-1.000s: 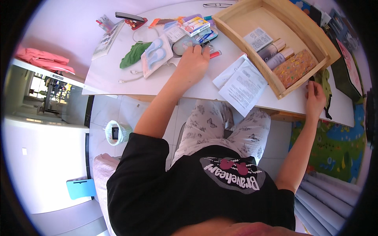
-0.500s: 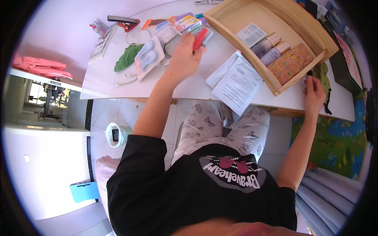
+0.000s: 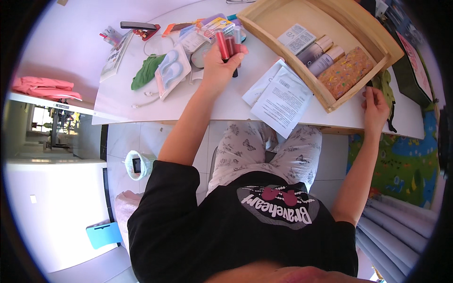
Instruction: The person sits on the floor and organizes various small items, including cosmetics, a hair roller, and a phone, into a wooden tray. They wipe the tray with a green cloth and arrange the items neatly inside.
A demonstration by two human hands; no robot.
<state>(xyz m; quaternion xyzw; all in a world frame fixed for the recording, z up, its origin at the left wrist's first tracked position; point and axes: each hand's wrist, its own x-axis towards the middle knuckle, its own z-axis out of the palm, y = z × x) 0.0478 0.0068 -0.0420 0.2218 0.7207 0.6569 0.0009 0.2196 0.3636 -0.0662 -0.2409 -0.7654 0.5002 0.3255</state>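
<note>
My left hand [image 3: 219, 66] is closed around a bunch of lip gloss tubes [image 3: 222, 45], red, dark red and one pale, standing up out of my fingers over the table. Beyond it lies a small white and yellow box [image 3: 218, 29] on a pile of small items. By the near right corner of the wooden drawer [image 3: 325, 101] is my right hand [image 3: 376, 109], its fingers curled together; what they hold, if anything, is hidden. Inside the drawer sit a white box [image 3: 296, 39], two cosmetic bottles [image 3: 326, 60] and a speckled cork-like case [image 3: 346, 73].
Two white sachets [image 3: 282, 101] overlap at the table's front edge [image 3: 226, 113]. To the left lie a pink and blue case [image 3: 173, 68], a green cloth [image 3: 147, 73], a white cable [image 3: 147, 100] and a stapler [image 3: 140, 26]. A dark green item [image 3: 388, 92] lies right of the drawer.
My left hand has turned and come slightly left and nearer, so several tubes now show upright in it. My right hand stays by the drawer corner. The view has shifted a little.
</note>
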